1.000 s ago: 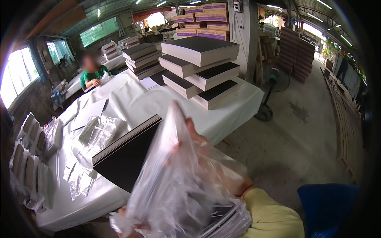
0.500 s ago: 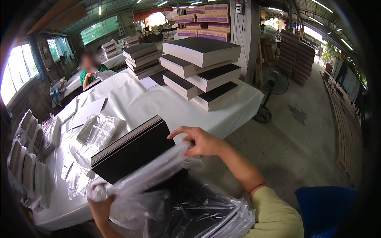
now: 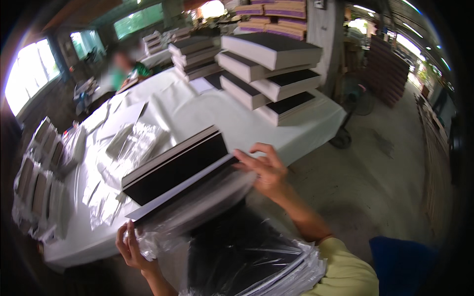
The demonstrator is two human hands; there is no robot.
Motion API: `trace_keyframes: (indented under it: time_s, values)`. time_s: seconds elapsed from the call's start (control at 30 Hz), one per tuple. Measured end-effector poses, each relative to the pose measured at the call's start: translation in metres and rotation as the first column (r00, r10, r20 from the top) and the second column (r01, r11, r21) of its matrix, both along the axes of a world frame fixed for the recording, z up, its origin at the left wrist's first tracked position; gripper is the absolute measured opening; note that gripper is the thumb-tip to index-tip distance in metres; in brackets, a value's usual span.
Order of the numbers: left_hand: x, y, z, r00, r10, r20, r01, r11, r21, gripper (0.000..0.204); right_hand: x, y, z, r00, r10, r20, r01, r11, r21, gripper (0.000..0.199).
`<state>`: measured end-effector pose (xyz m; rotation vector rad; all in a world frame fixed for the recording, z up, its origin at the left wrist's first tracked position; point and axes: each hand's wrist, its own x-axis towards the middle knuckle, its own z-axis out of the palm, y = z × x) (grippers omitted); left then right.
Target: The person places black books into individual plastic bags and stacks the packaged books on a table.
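Note:
A clear plastic bag (image 3: 207,200) stretches between my hands, partly smeared by motion. At its mouth lies a thin black board with a pale edge (image 3: 182,190), partly inside the plastic. My left hand (image 3: 134,249) grips the bag's left corner, fingertips against the board's end. My right hand (image 3: 266,172) is closed at the other end, thumb side hidden, index finger along the board's edge. Just beyond, a thick block of black boards (image 3: 175,167) leans on the table's near side. Below my hands, plastic-wrapped black boards (image 3: 242,241) rest close to my body.
The white-covered table (image 3: 192,116) carries stacked black-topped board blocks (image 3: 271,56) at the back. Crumpled clear plastic (image 3: 136,143) lies left of the middle, and wrapped packs (image 3: 39,187) stand along the left edge. Another person (image 3: 128,71) sits behind. A blue chair (image 3: 402,264) is at lower right.
The board's pale edge now shows at the bag's mouth between my hands. My right hand has shifted right, and my left hand has opened its grip somewhat. The view has turned slightly.

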<state>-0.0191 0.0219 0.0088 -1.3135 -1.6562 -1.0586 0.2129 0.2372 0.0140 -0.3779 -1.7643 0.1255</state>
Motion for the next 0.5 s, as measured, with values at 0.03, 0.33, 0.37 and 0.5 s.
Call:
trace_keyframes:
  time_s: [0.03, 0.33, 0.37, 0.5]
  values:
    - [0.007, -0.007, 0.001, 0.999, 0.000, 0.046, 0.000, 1.000, -0.008, 0.032, 0.007, -0.009, 0.000, 1.000, -0.013, 0.012, 0.014, 1.000, -0.009, 0.052]
    - [0.016, -0.047, 0.023, 0.992, -0.050, 0.120, 0.068, 0.986, -0.151, 0.023, 0.040, -0.043, 0.018, 0.961, -0.061, 0.270, 0.024, 0.990, 0.137, 0.049]
    - [0.016, -0.043, 0.022, 0.990, -0.084, 0.111, 0.100, 0.983, -0.152, 0.024, 0.039, -0.043, 0.013, 0.978, -0.013, 0.208, -0.007, 0.995, 0.095, 0.049]
    - [0.006, -0.038, -0.012, 0.993, -0.119, -0.009, 0.118, 0.993, -0.009, 0.027, 0.036, -0.030, -0.013, 0.986, -0.061, 0.154, 0.038, 0.989, 0.144, 0.050]
